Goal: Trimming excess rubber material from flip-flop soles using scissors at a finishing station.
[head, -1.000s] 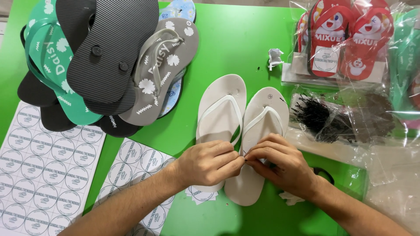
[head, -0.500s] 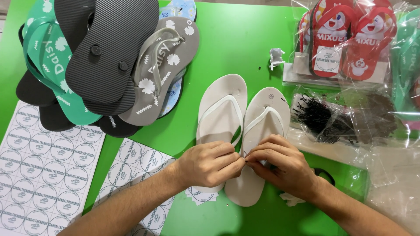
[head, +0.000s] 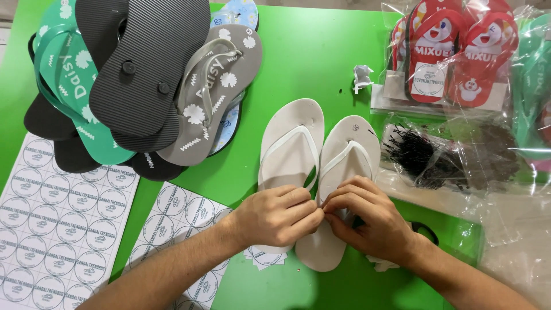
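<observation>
Fingers (head: 313,213) of left hand (head: 275,217) and right hand (head: 370,221) pinched together over the inner strap of the right white sandal (head: 344,189), unmoved since half a second ago. White sandal pair side by side mid-desk (head: 310,63), beneath both hands. Sandal stack (head: 143,80) at far left corner; sticker sheets (head: 51,224) along left edge.

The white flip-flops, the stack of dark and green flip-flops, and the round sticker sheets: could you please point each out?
white flip-flops (head: 290,143): head view, on the left sandal's footbed.
stack of flip-flops (head: 146,69): head view, ribbed sole of the top sandal.
sticker sheets (head: 57,229): head view, middle of the larger sheet.
</observation>
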